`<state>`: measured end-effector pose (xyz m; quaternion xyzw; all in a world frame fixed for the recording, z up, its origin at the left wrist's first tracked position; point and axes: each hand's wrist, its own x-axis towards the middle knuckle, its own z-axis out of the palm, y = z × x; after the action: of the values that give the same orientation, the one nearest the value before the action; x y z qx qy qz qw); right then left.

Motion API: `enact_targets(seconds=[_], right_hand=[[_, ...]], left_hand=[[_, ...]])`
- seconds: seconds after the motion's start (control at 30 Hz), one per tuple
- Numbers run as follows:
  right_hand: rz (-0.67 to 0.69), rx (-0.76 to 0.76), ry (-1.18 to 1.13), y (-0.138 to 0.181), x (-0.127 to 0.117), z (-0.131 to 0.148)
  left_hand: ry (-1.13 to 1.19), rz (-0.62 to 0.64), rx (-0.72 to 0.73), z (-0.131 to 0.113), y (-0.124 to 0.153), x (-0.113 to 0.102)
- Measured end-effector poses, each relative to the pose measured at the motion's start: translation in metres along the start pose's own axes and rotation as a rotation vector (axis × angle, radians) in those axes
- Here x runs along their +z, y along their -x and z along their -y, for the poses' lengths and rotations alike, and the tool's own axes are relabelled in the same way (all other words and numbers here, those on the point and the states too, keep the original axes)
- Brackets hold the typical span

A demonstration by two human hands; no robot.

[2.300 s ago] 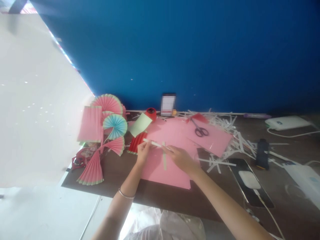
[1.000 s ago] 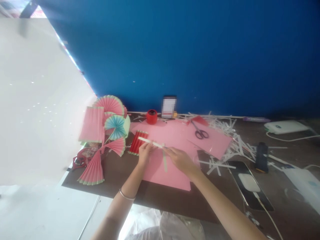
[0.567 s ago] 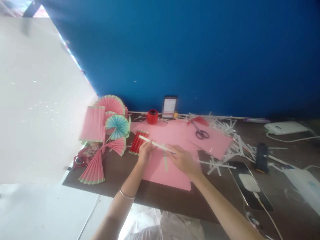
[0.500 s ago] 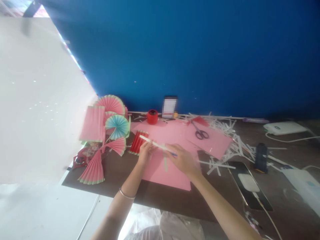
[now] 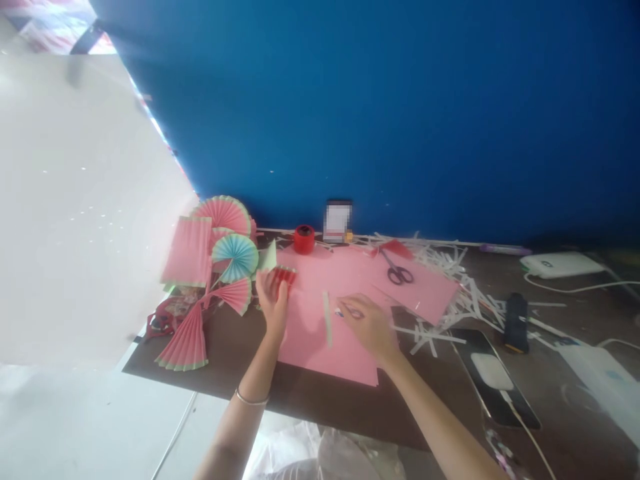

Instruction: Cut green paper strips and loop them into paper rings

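My left hand (image 5: 273,297) is closed around a red pleated paper (image 5: 285,272) with pale edges, at the left side of the pink sheets (image 5: 313,340). My right hand (image 5: 365,323) hovers over those sheets with its fingers pinched together. A small blue and white bit shows at its fingertips, too small to name. Between the two hands a pale green strip (image 5: 327,319) lies on the pink paper. Scissors (image 5: 400,275) with dark handles rest on another pink sheet (image 5: 430,293), beyond my right hand.
Pink folded fans (image 5: 183,337) and a blue fan (image 5: 234,257) stand at the left. A red tape roll (image 5: 304,240) sits at the back. White paper scraps (image 5: 475,303), a phone (image 5: 520,407), a black object (image 5: 516,323) and a white power bank (image 5: 563,265) lie to the right.
The white strip that both hands held is out of sight. My left hand has moved left, taken hold of the red pleated paper and lifted it. My right hand stays near its place.
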<state>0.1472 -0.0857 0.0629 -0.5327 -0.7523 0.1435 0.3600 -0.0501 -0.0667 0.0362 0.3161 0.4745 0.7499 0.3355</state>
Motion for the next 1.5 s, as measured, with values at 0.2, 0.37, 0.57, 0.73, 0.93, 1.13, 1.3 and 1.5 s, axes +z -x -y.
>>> enact_targets(seconds=[0.2, 0.37, 0.57, 0.73, 0.93, 1.13, 1.3, 1.5], right_hand=[[-0.146, -0.345, 0.342, 0.011, -0.016, -0.004], [-0.264, -0.576, 0.438, 0.020, -0.032, 0.003], [-0.372, -0.634, 0.458, 0.033, -0.038, 0.002], [-0.357, -0.642, 0.432, 0.040, -0.040, 0.003], [-0.317, -0.563, 0.312, 0.037, -0.039, 0.012], [-0.132, -0.216, 0.027, 0.023, -0.037, 0.021], [0.077, -0.028, -0.118, 0.018, -0.040, 0.020], [0.117, 0.007, -0.146, 0.018, -0.037, 0.017]], left_hand=[[-0.561, 0.692, 0.602, -0.030, 0.016, 0.009], [-0.590, 0.920, 0.670, -0.023, 0.030, 0.013], [-0.672, 0.860, 0.784, -0.011, 0.038, -0.001], [-0.644, 0.845, 0.661, -0.013, 0.042, -0.005], [-0.548, 0.878, 0.539, -0.028, 0.040, 0.002], [-0.599, 1.048, 0.530, -0.048, 0.035, 0.023], [-0.656, 1.131, 0.391, -0.049, 0.035, 0.029], [-0.685, 1.149, 0.297, -0.046, 0.035, 0.028]])
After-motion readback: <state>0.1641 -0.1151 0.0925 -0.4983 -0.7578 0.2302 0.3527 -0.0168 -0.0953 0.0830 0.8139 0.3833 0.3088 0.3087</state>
